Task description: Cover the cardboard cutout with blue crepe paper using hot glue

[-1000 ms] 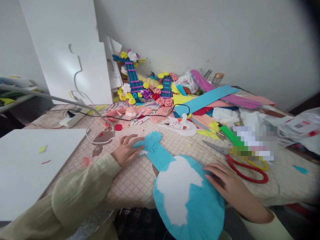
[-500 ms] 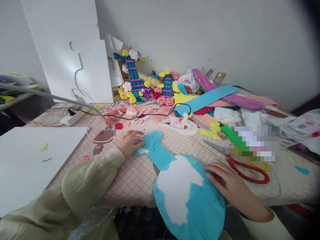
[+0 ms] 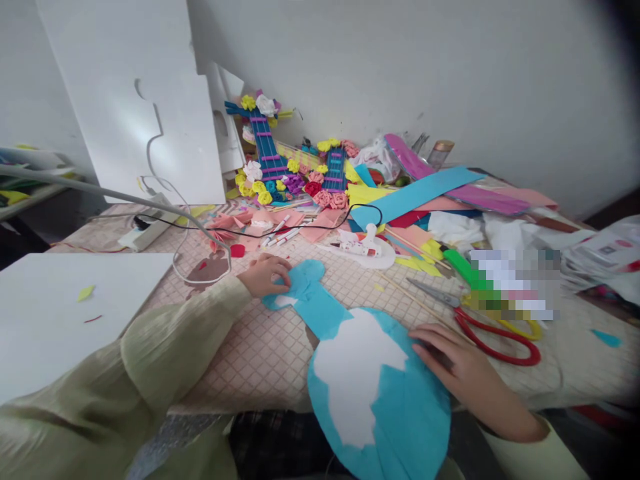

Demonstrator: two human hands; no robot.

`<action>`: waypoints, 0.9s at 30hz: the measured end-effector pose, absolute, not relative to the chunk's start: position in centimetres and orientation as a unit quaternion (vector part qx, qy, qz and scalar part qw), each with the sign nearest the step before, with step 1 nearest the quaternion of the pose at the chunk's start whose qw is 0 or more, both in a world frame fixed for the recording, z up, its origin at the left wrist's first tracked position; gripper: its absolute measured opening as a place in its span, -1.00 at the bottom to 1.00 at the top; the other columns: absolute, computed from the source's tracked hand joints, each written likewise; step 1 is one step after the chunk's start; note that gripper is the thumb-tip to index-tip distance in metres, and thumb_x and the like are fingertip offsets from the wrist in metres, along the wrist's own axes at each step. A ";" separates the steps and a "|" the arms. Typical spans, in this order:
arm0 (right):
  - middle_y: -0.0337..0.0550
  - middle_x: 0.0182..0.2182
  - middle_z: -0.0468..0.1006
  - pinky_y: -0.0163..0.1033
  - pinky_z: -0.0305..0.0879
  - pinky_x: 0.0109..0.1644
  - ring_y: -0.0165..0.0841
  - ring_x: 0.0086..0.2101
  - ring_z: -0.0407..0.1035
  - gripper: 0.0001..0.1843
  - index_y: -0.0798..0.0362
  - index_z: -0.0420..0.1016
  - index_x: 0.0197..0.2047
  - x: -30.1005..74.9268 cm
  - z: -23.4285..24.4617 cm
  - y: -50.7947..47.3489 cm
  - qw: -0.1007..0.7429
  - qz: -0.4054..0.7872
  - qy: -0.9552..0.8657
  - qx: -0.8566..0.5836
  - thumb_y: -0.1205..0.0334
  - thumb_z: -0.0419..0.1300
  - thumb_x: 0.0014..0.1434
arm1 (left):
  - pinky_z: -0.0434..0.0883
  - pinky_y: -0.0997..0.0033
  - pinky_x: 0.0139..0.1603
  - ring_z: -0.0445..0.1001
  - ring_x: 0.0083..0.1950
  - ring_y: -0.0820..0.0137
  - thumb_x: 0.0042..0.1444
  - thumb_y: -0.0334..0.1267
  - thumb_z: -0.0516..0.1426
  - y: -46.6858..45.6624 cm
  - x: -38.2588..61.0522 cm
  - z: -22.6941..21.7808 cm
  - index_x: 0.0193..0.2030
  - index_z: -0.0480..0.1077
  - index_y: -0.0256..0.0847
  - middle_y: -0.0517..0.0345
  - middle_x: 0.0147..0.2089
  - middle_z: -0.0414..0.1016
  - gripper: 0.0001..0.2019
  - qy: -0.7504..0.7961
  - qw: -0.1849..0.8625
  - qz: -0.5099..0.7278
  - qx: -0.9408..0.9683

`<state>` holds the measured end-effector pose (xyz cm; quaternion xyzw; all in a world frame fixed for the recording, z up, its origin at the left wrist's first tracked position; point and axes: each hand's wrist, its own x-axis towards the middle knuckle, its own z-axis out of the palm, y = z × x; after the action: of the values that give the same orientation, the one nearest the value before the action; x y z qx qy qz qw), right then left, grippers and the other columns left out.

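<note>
A guitar-shaped cutout (image 3: 325, 313) lies in front of me, its rounded body overhanging the table's near edge. Blue crepe paper wraps its neck and rim, with a ragged white area (image 3: 350, 373) bare in the middle of the body. At the narrow head end, my left hand (image 3: 267, 275) has its fingers bent and closed at the blue paper on the edge; the fingertips are partly hidden. My right hand (image 3: 457, 363) rests against the right side of the body, fingers stretched out and thumb apart. To its right are red-handled scissors (image 3: 495, 340) with their blades pointing left.
A glue gun (image 3: 361, 247) lies beyond the cutout. Farther back stand two flower-trimmed blue paper guitars (image 3: 270, 157), beside crepe paper strips (image 3: 420, 193). A white board (image 3: 60, 320) occupies the left, near a power strip (image 3: 150, 223) and its looping cables. A wooden stick (image 3: 415, 300) lies by the scissors.
My left hand has shifted slightly, its fingers curling a little more at the head edge. The right hand and the cutout's body look nearly unmoved.
</note>
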<state>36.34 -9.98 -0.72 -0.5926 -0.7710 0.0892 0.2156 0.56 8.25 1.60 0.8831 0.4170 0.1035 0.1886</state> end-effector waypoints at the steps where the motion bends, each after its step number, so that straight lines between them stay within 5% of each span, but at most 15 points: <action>1: -0.11 -0.16 0.49 -0.07 0.35 -0.03 -0.26 -0.13 0.38 -0.75 -0.01 0.42 -0.16 36.4 -0.8 -10.0 0.216 0.088 -0.772 -0.592 0.12 0.01 0.18 | 0.14 0.10 0.09 0.24 0.06 0.15 -0.12 -0.17 0.20 8.3 0.7 1.9 -0.48 0.52 -0.09 0.14 -0.05 0.43 -0.90 0.416 0.182 0.093 0.886; 20: -0.11 -0.19 0.50 -0.09 0.36 -0.06 -0.27 -0.16 0.40 -0.77 -0.01 0.43 -0.19 36.4 -0.8 -9.5 0.219 0.099 -0.770 -0.592 0.13 0.01 0.18 | 0.05 0.11 -0.05 0.22 0.01 0.07 -0.24 -0.28 0.25 9.2 3.1 3.2 -0.58 0.52 -0.09 0.16 -0.13 0.48 -0.99 0.414 0.117 0.019 0.903; 27: -0.13 -0.20 0.50 -0.12 0.36 -0.07 -0.29 -0.17 0.39 -0.77 -0.01 0.44 -0.21 36.3 -0.5 -9.7 0.224 0.099 -0.767 -0.593 0.13 0.01 0.17 | 0.05 0.16 -0.04 0.20 0.01 0.10 -0.27 -0.18 0.28 8.9 3.5 3.6 -0.57 0.53 -0.13 0.12 -0.13 0.47 -0.90 0.415 0.111 0.004 0.903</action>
<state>36.27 -9.66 -0.52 -0.5929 -0.7673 0.0987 0.2237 3.53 8.86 3.64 0.9030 0.4152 0.0041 0.1106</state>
